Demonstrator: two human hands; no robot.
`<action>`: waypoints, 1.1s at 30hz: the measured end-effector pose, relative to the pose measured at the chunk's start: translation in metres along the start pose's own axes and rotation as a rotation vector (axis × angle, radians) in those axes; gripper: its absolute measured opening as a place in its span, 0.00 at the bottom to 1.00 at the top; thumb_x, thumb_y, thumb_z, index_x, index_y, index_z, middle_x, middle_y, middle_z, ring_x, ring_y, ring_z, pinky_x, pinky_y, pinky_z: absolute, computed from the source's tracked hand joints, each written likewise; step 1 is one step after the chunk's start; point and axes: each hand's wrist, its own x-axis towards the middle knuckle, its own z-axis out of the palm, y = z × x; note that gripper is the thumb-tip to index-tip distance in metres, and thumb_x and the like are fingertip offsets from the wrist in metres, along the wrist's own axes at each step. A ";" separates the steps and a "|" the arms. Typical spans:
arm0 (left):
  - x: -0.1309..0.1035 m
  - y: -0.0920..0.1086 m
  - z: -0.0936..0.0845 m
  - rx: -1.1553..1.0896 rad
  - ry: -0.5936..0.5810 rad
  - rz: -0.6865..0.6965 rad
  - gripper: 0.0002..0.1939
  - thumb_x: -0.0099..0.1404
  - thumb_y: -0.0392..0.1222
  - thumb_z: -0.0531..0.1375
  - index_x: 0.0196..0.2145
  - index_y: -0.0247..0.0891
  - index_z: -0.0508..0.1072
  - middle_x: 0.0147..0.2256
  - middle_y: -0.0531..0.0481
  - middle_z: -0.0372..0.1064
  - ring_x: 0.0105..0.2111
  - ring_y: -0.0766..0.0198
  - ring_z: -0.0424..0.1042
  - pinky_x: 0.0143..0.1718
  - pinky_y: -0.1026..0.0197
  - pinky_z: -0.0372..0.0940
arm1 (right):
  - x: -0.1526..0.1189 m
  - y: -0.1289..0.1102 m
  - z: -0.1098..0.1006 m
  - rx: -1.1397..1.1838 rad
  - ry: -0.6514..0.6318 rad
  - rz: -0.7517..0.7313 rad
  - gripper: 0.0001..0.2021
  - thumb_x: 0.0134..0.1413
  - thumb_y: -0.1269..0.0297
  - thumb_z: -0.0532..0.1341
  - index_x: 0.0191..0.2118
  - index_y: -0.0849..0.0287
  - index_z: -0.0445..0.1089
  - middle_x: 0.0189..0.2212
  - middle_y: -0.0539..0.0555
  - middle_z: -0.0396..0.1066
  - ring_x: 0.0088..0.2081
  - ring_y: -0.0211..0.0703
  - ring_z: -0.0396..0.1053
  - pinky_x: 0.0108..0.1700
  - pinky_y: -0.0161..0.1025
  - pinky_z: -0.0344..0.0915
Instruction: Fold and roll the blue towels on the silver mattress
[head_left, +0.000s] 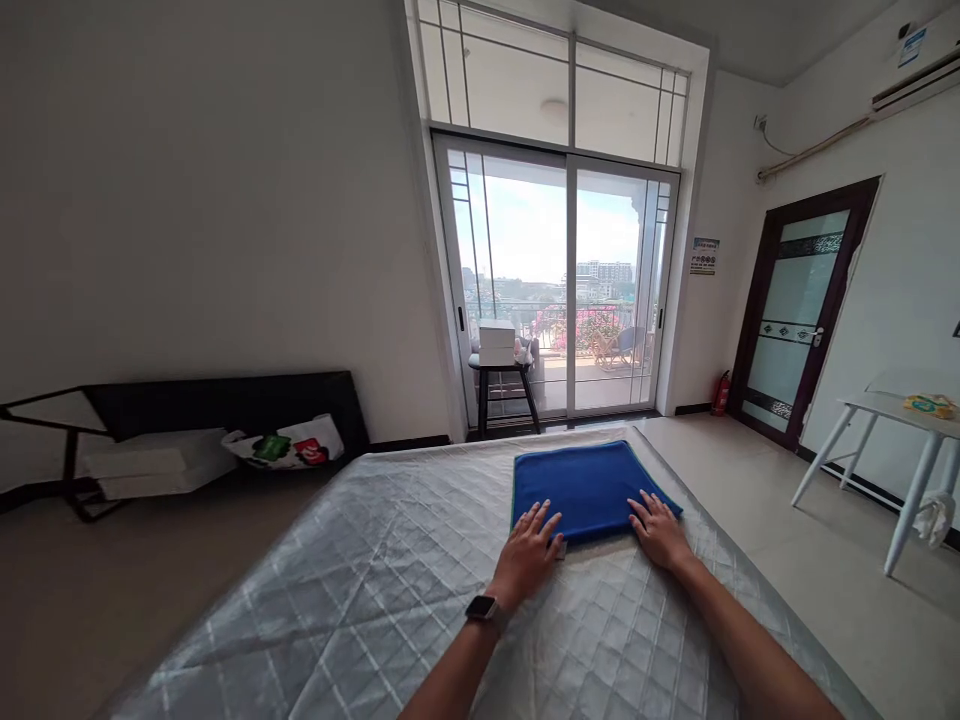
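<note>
A blue cloth (576,485) with a thin green edge lies flat on a silvery quilted mattress (360,580). My left hand (529,548) rests on its near left corner, fingers spread and palm down. On the near right corner lies my right hand (660,530), also flat with its fingers apart. A small pale tag shows beside my left fingers at the cloth's near edge. My left wrist wears a dark-faced watch (481,607).
Beyond the mattress, a black stool (504,378) with a white box (496,342) stands before sliding glass doors (570,280). A white table (892,405) is at right, near a fire extinguisher (720,393). A black headboard-like panel (225,405) leans along the left wall.
</note>
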 end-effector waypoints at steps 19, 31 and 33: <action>-0.002 -0.009 -0.030 0.061 -0.285 -0.008 0.16 0.71 0.40 0.53 0.53 0.43 0.72 0.55 0.42 0.71 0.54 0.53 0.71 0.50 0.53 0.69 | 0.000 0.026 -0.017 0.042 -0.088 -0.189 0.24 0.62 0.62 0.54 0.63 0.53 0.65 0.64 0.57 0.63 0.65 0.47 0.59 0.64 0.44 0.57; 0.012 -0.007 -0.040 0.159 -0.338 0.122 0.16 0.67 0.25 0.47 0.42 0.33 0.73 0.40 0.38 0.74 0.42 0.53 0.74 0.40 0.54 0.70 | 0.009 0.022 -0.027 -0.339 0.042 -0.384 0.14 0.57 0.80 0.55 0.42 0.58 0.73 0.38 0.58 0.78 0.41 0.44 0.76 0.43 0.36 0.70; 0.016 -0.008 -0.043 0.141 -0.337 0.125 0.16 0.66 0.25 0.48 0.42 0.33 0.73 0.38 0.39 0.75 0.41 0.54 0.75 0.40 0.55 0.70 | 0.009 0.016 -0.028 -0.358 0.053 -0.355 0.14 0.57 0.81 0.54 0.40 0.58 0.72 0.38 0.59 0.77 0.40 0.46 0.76 0.41 0.37 0.69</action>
